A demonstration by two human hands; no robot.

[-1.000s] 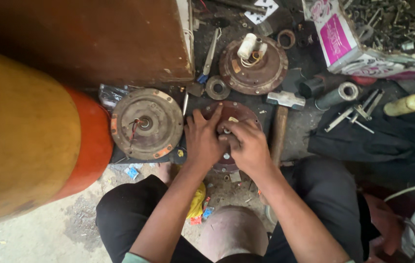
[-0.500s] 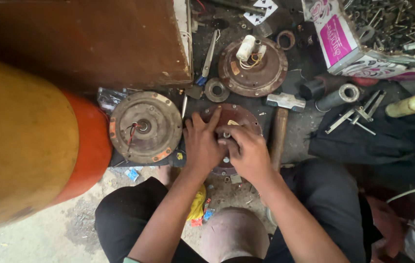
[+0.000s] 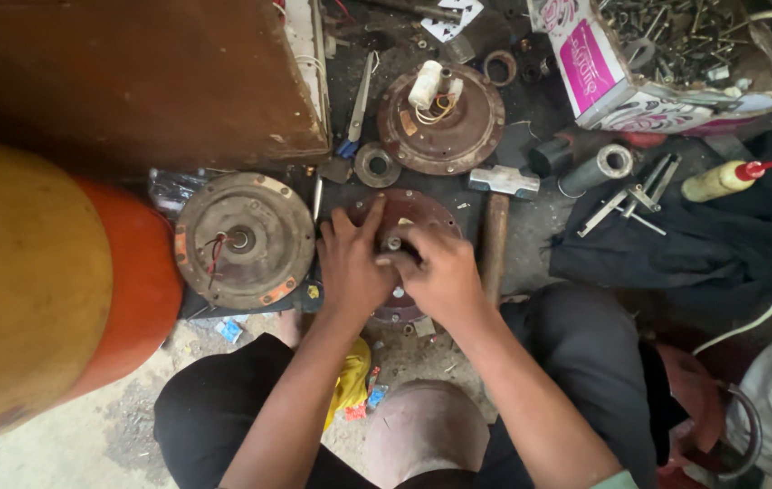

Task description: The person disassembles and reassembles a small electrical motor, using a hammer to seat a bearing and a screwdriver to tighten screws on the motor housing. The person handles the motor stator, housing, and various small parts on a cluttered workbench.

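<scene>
Both hands on rusty round motor plate [image 3: 404,210], centre of floor, near knees. Left hand [image 3: 350,267] flat on left rim, fingers spread, steadying. Right hand [image 3: 440,276] curled over hub, fingertips pinching small central part [image 3: 392,243]. Hammer [image 3: 497,213] just right.

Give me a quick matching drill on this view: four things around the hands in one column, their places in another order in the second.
1. hammer
2. round cover plate
3. yellow squeeze bottle
4. cardboard box of bolts

A. top right corner
B. on the dark cloth
C. just right of the right hand
D. left of the left hand

Pairs: 1-C, 2-D, 3-B, 4-A
</scene>
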